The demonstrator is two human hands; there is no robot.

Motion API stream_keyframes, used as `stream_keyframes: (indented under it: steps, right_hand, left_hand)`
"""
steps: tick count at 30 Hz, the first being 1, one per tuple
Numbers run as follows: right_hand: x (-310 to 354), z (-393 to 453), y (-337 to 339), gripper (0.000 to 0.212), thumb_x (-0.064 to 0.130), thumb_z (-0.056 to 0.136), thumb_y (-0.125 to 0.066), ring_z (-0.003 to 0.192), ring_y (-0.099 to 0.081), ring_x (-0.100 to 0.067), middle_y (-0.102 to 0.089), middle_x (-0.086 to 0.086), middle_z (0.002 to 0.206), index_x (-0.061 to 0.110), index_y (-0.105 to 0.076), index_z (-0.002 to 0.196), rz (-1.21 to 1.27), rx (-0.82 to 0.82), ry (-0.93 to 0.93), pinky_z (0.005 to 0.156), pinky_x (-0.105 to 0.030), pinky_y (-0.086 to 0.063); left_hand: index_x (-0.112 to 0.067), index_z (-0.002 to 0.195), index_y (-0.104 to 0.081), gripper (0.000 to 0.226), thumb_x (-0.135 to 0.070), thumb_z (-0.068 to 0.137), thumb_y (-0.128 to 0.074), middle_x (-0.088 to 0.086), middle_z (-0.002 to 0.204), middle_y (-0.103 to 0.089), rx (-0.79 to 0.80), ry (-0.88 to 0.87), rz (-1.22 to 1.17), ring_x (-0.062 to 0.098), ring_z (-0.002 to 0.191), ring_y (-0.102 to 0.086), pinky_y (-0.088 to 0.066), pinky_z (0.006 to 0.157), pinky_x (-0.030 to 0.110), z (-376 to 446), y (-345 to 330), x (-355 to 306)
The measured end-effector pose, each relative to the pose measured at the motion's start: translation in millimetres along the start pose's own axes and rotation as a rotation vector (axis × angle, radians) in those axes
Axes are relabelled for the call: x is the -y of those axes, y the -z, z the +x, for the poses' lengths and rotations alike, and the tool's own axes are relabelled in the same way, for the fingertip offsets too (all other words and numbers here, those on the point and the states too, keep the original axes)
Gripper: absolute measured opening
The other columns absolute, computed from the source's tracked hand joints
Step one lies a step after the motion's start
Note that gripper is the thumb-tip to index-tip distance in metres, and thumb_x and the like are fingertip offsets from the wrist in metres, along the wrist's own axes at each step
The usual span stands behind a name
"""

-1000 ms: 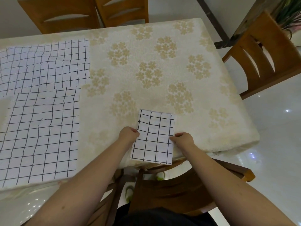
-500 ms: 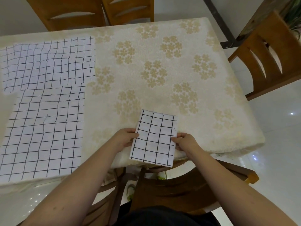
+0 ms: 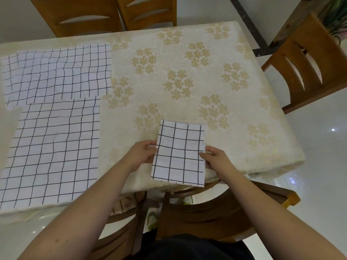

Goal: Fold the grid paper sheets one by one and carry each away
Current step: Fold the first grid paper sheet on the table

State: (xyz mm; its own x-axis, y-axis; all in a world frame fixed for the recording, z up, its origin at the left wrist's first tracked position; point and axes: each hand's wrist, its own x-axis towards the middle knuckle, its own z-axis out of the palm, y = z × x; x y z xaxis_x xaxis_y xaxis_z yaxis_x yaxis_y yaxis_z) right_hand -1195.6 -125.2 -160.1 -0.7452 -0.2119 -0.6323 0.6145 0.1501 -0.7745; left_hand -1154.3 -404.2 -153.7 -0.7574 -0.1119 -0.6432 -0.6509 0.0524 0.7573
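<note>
A folded white paper sheet with a black hand-drawn grid [image 3: 179, 153] is held between the two hands over the near edge of the table covered by a cream cloth with pale gold flower prints [image 3: 187, 76]. The left hand [image 3: 142, 153] pinches the sheet's left edge, thumb on top and fingers curled beneath. The right hand [image 3: 214, 159] pinches its right edge the same way. The sheet's near end juts past the table edge, above a brown wooden chair [image 3: 216, 212]. To the left, two unfolded grid sheets lie flat on the cloth: a near unfolded sheet [image 3: 52, 152] and a far unfolded sheet [image 3: 58, 72], their edges touching or overlapping.
</note>
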Motion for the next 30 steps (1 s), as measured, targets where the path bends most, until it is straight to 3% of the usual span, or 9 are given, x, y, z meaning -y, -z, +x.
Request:
stream_keyframes:
  steps: [3,5,7,12,14,18,22,26,30]
  right_hand:
    - [-1,0,-4,0.017,0.006,0.093,-0.06,0.077,-0.061,-0.029,-0.067,-0.016,0.088,0.014,-0.076,0.092,-0.021,0.018,0.035,0.076,-0.033,-0.053]
    - [0,-1,-8,0.03,0.003,0.092,-0.06,0.074,-0.054,-0.025,-0.061,-0.014,0.078,0.019,-0.076,0.073,-0.04,-0.006,0.052,0.074,-0.033,-0.052]
    - [6,-6,-11,0.029,-0.004,0.092,-0.053,0.074,-0.061,-0.021,-0.069,-0.007,0.083,0.01,-0.076,0.08,-0.066,-0.015,0.076,0.067,-0.022,-0.053]
    - [10,-10,-17,0.028,-0.003,0.096,-0.042,0.085,-0.069,-0.02,-0.072,-0.009,0.097,-0.001,-0.071,0.096,0.025,0.006,0.073,0.07,-0.026,-0.057]
    - [13,-11,-20,0.032,0.0,0.095,-0.038,0.085,-0.067,-0.022,-0.071,-0.01,0.095,0.002,-0.069,0.098,0.073,0.006,0.053,0.068,-0.028,-0.057]
    - [14,-14,-27,0.027,0.018,0.101,-0.04,0.082,-0.069,-0.02,-0.072,-0.004,0.091,0.021,-0.062,0.115,0.195,0.014,0.021,0.073,-0.033,-0.057]
    - [9,-18,-37,0.035,0.033,0.101,-0.044,0.103,-0.067,-0.023,-0.071,-0.009,0.11,0.012,-0.059,0.126,0.302,0.147,-0.018,0.094,-0.041,-0.051]
    - [6,-29,-53,0.034,0.029,0.095,-0.054,0.105,-0.067,-0.022,-0.071,-0.011,0.112,0.005,-0.063,0.117,0.253,0.22,-0.063,0.09,-0.034,-0.054]
    - [2,-37,-65,0.031,0.02,0.094,-0.06,0.101,-0.069,-0.026,-0.072,-0.013,0.11,0.004,-0.064,0.12,0.188,0.158,-0.049,0.084,-0.037,-0.058]
  left_hand:
    - [-0.012,0.115,-0.059,0.024,-0.007,0.092,-0.061,0.001,0.077,-0.065,-0.051,-0.017,-0.029,0.01,0.063,-0.063,-0.053,0.06,0.023,-2,3,0]
    - [-0.003,0.11,-0.063,0.018,-0.005,0.093,-0.058,0.003,0.08,-0.068,-0.065,-0.04,-0.026,0.016,0.068,-0.063,-0.053,0.059,0.025,-5,7,2]
    - [-0.001,0.098,-0.066,0.015,-0.003,0.095,-0.051,0.003,0.076,-0.07,-0.067,-0.068,-0.008,0.017,0.067,-0.062,-0.051,0.054,0.022,-10,9,1]
    - [-0.01,0.093,-0.066,0.022,-0.008,0.098,-0.045,0.008,0.091,-0.073,-0.043,-0.023,-0.092,0.021,0.078,-0.071,-0.055,0.064,0.031,-18,10,-7]
    - [-0.012,0.094,-0.067,0.023,-0.015,0.099,-0.044,0.008,0.096,-0.072,-0.036,-0.002,-0.13,0.022,0.082,-0.07,-0.054,0.066,0.033,-21,12,-8]
    - [-0.023,0.101,-0.067,0.013,-0.019,0.089,-0.066,0.001,0.113,-0.063,-0.033,-0.113,-0.033,0.016,0.094,-0.065,-0.05,0.068,0.03,-27,20,-6]
    - [-0.021,0.105,-0.066,0.023,-0.008,0.086,-0.068,0.002,0.119,-0.062,-0.03,-0.163,-0.126,0.013,0.082,-0.068,-0.054,0.067,0.03,-37,26,-10]
    - [-0.013,0.115,-0.062,0.029,-0.004,0.088,-0.065,0.001,0.118,-0.061,-0.04,-0.181,-0.225,0.001,0.061,-0.061,-0.041,0.049,0.016,-50,30,-12]
    - [-0.03,0.123,-0.059,0.042,-0.011,0.087,-0.069,0.002,0.124,-0.054,-0.021,-0.166,-0.261,-0.012,0.084,-0.061,-0.041,0.073,0.018,-60,44,-4]
